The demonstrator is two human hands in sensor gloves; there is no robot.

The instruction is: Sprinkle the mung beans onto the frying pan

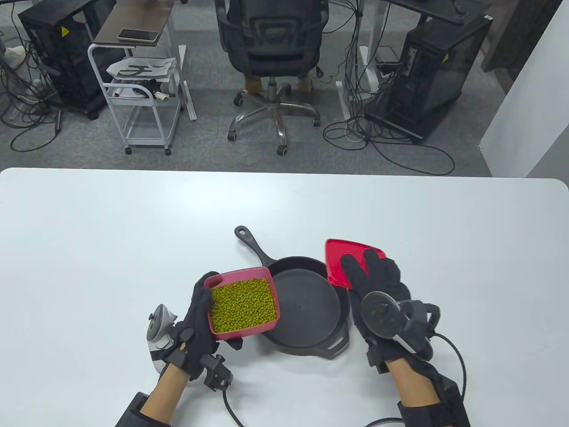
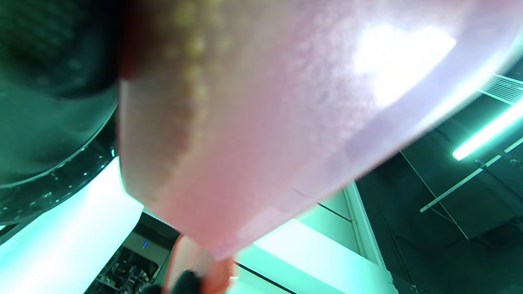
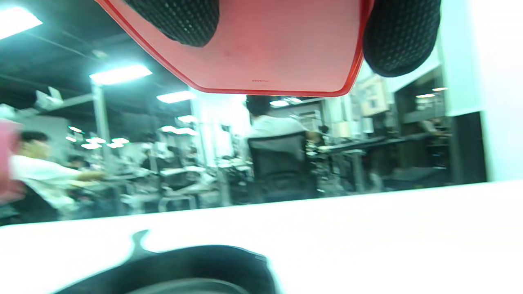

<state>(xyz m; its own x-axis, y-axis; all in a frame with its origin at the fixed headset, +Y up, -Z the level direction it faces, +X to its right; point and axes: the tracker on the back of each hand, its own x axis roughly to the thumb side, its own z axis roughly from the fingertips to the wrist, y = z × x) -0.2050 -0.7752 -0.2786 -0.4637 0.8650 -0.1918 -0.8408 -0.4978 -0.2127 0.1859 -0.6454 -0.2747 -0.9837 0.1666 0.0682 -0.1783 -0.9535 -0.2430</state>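
One pink box (image 1: 242,305), open on top, is filled nearly to its rim with green mung beans (image 1: 242,306); the left hand (image 1: 195,329) grips it by its near-left corner and holds it over the left edge of the pan (image 1: 306,311). The one black pan sits on the white table (image 1: 89,249), its inside bare, its handle pointing away to the left. The right hand (image 1: 382,293) holds one red lid (image 1: 344,262), fingers (image 3: 402,36) spread across it, just right of the pan.

Surface (image 1: 111,231) bare across upper left and right of frame. Centre blocked: frying pan (image 1: 306,307), bean box (image 1: 242,304) overhanging its left rim, red lid (image 1: 340,260) at its right.
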